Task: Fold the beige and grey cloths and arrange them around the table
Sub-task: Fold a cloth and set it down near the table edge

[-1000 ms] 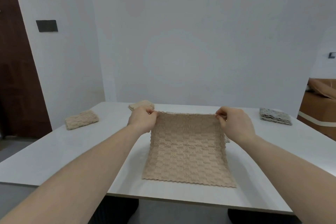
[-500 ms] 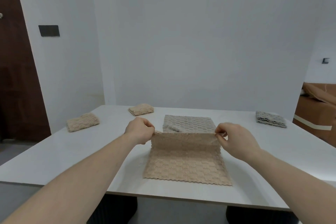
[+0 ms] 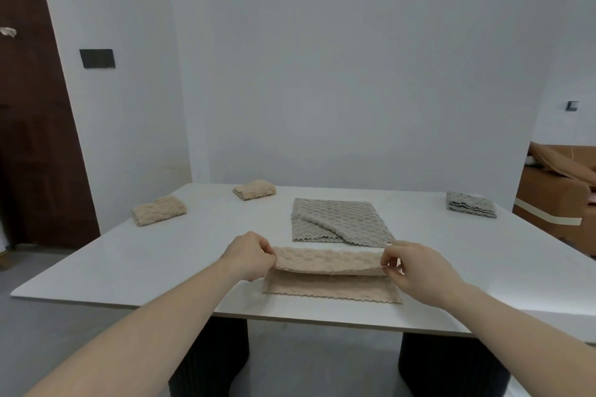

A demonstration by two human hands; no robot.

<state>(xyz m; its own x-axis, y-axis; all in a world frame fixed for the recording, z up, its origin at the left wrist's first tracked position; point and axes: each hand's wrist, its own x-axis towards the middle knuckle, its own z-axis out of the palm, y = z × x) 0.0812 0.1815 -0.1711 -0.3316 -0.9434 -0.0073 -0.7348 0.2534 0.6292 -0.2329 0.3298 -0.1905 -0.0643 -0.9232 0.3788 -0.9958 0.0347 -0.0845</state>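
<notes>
A beige cloth (image 3: 329, 282) lies near the front edge of the white table (image 3: 129, 264), its far half doubled over toward me. My left hand (image 3: 250, 256) pinches the left corner of that raised edge and my right hand (image 3: 416, 264) pinches the right corner. Just behind it, a grey cloth (image 3: 338, 219) lies spread flat with one corner turned over. Two folded beige cloths sit at the left edge (image 3: 158, 210) and far left (image 3: 254, 189). A folded grey cloth (image 3: 471, 204) rests at the far right.
A white wall stands behind the table. A dark brown door (image 3: 35, 138) is at the left. A brown sofa (image 3: 558, 193) stands beyond the table's right side. Dark table legs (image 3: 451, 364) show below the front edge.
Both hands have pulled the beige cloth's far edge toward me and down, folding it over itself. The grey cloth behind it has come into view.
</notes>
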